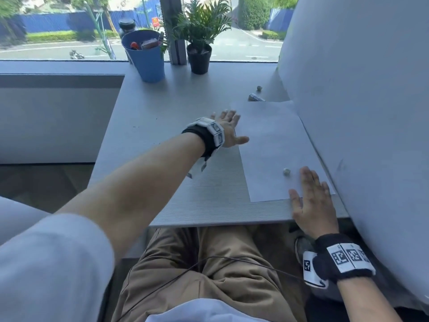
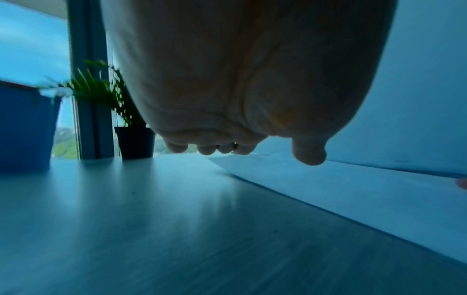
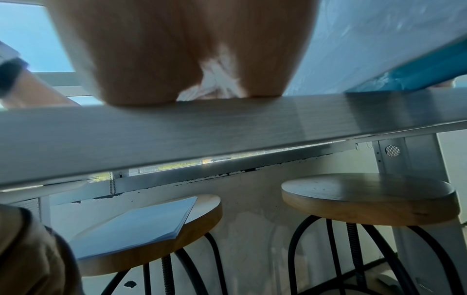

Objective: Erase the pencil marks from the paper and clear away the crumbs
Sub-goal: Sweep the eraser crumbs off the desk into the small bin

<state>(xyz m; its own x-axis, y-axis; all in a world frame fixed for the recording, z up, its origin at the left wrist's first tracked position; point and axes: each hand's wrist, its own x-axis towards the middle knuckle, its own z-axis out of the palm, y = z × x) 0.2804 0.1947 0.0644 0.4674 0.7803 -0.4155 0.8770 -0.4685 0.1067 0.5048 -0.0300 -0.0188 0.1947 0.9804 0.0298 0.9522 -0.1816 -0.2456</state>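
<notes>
A white sheet of paper (image 1: 274, 147) lies on the grey table (image 1: 174, 182) beside a big white column. My left hand (image 1: 228, 129) is spread flat, fingers straight, at the paper's left edge, thumb over the sheet. My right hand (image 1: 311, 196) lies flat on the paper's near right corner, fingers straight, heel at the table's front edge. A small grey lump (image 1: 287, 171), perhaps an eraser, sits on the paper just left of my right fingertips. In the left wrist view the left hand (image 2: 242, 147) hovers low over the table beside the paper (image 2: 353, 189). Dark crumbs (image 1: 137, 127) dot the table.
A blue bucket (image 1: 145, 56) with oddments and a potted plant (image 1: 199, 49) stand at the window. A second small lump (image 1: 259, 88) and a small dark object (image 1: 255, 97) lie beyond the paper. Under the table stand two wooden stools (image 3: 366, 197), one bearing a paper stack (image 3: 136, 223).
</notes>
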